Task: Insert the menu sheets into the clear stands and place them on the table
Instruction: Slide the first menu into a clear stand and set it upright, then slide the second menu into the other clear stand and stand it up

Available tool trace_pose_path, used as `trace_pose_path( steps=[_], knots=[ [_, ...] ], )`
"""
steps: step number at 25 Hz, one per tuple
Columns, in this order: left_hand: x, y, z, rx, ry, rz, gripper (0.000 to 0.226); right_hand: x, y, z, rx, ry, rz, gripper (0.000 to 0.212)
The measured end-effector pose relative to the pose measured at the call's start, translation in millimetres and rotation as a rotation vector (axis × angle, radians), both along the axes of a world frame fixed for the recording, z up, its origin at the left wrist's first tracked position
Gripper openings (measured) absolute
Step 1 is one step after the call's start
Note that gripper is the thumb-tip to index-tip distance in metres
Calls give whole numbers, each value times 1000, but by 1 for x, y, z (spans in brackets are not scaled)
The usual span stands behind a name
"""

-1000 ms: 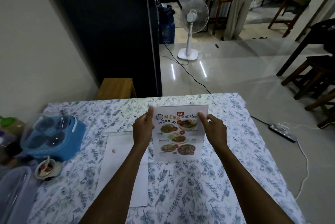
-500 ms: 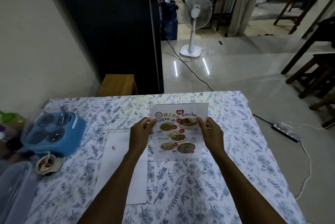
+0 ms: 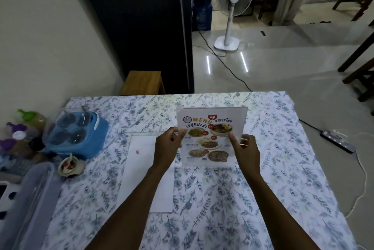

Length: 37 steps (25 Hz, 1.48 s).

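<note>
A clear stand stands upright near the middle of the table, with a colourful menu sheet inside it showing food pictures and the word MENU. My left hand pinches the stand's left edge about halfway down. My right hand pinches its right edge at the same height. A white sheet lies flat on the cloth to the left of the stand, partly under my left forearm.
A blue rack of glasses, a small bowl, bottles and a clear plastic box crowd the table's left side. Beyond the far edge are a wooden stool, a standing fan and a power strip on the floor.
Both hands have slid down the stand's side edges, from near the top to about mid-height. The stand stays upright at the same spot.
</note>
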<state>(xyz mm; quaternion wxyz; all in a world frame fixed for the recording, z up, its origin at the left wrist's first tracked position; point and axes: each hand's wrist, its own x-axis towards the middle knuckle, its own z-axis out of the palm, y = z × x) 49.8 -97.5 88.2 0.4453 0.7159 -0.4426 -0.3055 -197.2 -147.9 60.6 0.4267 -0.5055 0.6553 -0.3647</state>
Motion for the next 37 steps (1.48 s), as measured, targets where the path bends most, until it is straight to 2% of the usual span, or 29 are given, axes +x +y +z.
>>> trace_pose_path(
  steps=[6,13,19,24,28,30,34,37],
  knots=[
    [19,23,-8,13,-50,-46,24,5,41,-46,116,191,-129,74],
    [75,73,-26,61,-48,-113,24,48,95,-54,185,199,-203,65],
    [159,128,-52,145,-49,-126,17,127,151,-62,177,209,-159,63],
    [206,167,-81,259,5,-86,22,179,184,-66,182,245,-113,59],
    [209,193,-99,420,-14,-92,38,197,200,-72,218,250,-56,57],
    [209,200,-104,472,33,-83,43,203,205,-74,226,245,-48,54],
    [205,204,-111,472,185,-10,44,211,213,-74,269,253,-35,49],
    [200,205,-105,440,212,81,43,207,215,-67,297,133,-57,40]
  ],
)
